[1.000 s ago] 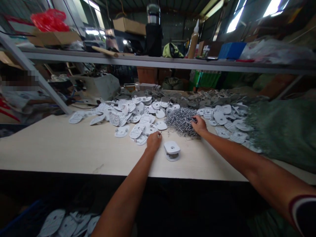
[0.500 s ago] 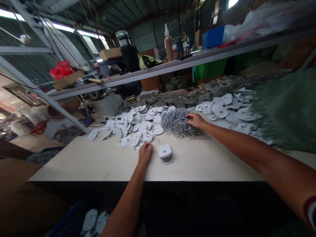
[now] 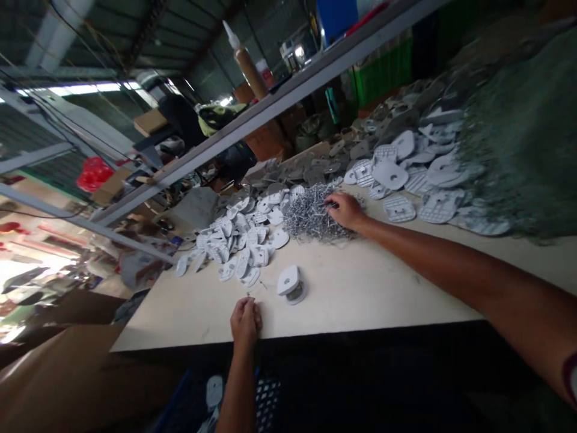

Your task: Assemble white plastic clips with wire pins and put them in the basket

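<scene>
- The left hand [image 3: 246, 322] rests near the front edge of a pale, smooth wood-laminate table [image 3: 360, 288], at the lower middle of the frame. Its fingers are curled and pressed together. A tiny metal sliver [image 3: 247, 294] shows just above the fingertips, too small to tell whether they pinch it.
- The right hand [image 3: 345, 210] reaches in from the right, at the middle of the frame. Its slightly curled fingertips [image 3: 330, 203] sink into the edge of a tangled heap of thin steel nails [image 3: 311, 213]. Whether they pinch any nails cannot be told.
- The heap is bristly and silvery, and it lies on the table just left of the right hand.
- A white plastic pad assembly [image 3: 291, 284] sits alone on the bare laminate, between the two hands but nearer the left. It has rounded corners, and a stacked, tilted plate shows a central hole.
- Flat white plastic plates [image 3: 241, 255], ribbed and oval, spill across the table left of the nails.
- More plates [image 3: 399, 207] lie right of the nails, with a greyer mound [image 3: 387, 126] behind them.
- A soft green mesh sack [image 3: 523, 126] bulges in at the upper right, blurred and overhanging the plates.
- A metal shelf [image 3: 270, 102] crosses diagonally above the table and partly blocks the view behind. A tan glue bottle [image 3: 243, 63] with a white nozzle stands on it.
- A red plastic bag [image 3: 94, 174] sits at the left.
</scene>
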A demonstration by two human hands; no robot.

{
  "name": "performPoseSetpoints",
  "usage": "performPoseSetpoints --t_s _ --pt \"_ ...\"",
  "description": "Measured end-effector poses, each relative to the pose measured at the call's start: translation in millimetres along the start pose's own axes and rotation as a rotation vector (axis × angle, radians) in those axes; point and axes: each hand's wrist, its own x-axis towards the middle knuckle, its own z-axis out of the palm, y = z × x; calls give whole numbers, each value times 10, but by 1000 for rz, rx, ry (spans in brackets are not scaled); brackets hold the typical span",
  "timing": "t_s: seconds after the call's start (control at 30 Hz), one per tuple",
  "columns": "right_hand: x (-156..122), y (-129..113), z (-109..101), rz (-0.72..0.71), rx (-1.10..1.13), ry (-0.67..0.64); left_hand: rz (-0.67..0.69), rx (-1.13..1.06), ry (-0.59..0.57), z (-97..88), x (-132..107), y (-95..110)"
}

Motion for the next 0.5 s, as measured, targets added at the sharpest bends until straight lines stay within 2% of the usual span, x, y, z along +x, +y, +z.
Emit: performPoseSetpoints --t_s 0.13,0.27,0.43,0.5 --pt "-84 13 -23 -21 4 -45 -69 -52 53 13 10 92" --pt "-240 -37 -172 -89 13 -57 -109 -119 116 -15 37 134" --pt "-777 -139 -506 -271 -31 84 -136 -176 165 -35 91 116" --pt "-1068 -197 -593 -401 -15 31 -142 -186 174 -9 111 115"
